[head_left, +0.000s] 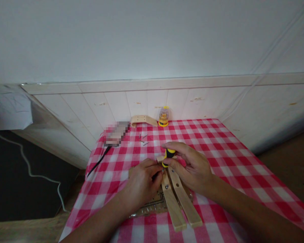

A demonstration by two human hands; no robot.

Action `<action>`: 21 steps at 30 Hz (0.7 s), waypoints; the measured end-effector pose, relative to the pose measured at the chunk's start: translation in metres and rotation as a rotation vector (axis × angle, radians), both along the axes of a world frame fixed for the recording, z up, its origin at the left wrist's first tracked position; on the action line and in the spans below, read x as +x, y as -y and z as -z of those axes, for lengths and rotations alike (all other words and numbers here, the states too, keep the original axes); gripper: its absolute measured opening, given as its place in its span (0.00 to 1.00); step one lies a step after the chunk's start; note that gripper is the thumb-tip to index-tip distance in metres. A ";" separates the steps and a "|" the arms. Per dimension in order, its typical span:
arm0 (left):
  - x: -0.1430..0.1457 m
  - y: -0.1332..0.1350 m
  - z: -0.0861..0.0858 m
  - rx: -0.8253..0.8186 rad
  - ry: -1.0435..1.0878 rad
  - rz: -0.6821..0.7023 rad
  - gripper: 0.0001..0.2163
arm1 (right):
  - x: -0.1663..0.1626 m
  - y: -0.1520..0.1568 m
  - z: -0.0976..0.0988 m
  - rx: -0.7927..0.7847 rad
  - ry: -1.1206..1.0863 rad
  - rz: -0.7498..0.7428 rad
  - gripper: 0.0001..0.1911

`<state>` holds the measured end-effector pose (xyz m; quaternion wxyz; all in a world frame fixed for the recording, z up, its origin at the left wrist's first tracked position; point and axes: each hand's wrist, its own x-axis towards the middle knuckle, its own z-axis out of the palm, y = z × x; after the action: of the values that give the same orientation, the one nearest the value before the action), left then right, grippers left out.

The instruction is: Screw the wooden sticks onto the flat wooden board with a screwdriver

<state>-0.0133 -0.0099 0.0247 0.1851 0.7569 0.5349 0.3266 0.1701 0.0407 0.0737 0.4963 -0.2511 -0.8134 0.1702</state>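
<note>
My right hand [190,167] grips a short yellow-and-black screwdriver [168,156], its tip pointing down at the top of two light wooden slats [178,199] that lie side by side on the table. My left hand [143,184] is closed in a pinch right beside the screwdriver tip, fingers pressed on the slats' upper end; whatever small piece it holds is too small to make out. Under the slats lies a flat patterned board or mat [152,204].
The table has a red-and-white checked cloth [218,145]. At its far edge sit a curved wooden piece [143,120], a small yellow bit holder [163,116], a few loose screws [144,140] and a blurred object [116,134] with a black cable. A white panelled wall stands behind.
</note>
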 end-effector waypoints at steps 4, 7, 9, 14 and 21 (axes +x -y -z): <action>-0.001 -0.001 0.002 -0.008 0.016 -0.006 0.09 | -0.001 -0.001 -0.002 0.022 0.013 -0.019 0.15; -0.002 -0.002 0.005 -0.010 0.021 0.000 0.09 | -0.003 -0.002 -0.004 0.044 0.034 -0.059 0.16; -0.003 -0.002 0.008 -0.013 0.021 0.002 0.08 | -0.005 -0.002 -0.006 0.033 0.040 -0.078 0.17; -0.003 -0.003 0.008 -0.024 0.032 -0.006 0.08 | -0.007 -0.003 -0.013 -0.064 0.038 -0.120 0.17; -0.002 -0.003 0.003 -0.056 0.019 0.002 0.08 | -0.005 -0.004 -0.010 -0.087 0.067 -0.112 0.17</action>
<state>-0.0158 -0.0064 0.0215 0.2116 0.7488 0.5413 0.3186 0.1648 0.0445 0.0842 0.4472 -0.2320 -0.8342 0.2243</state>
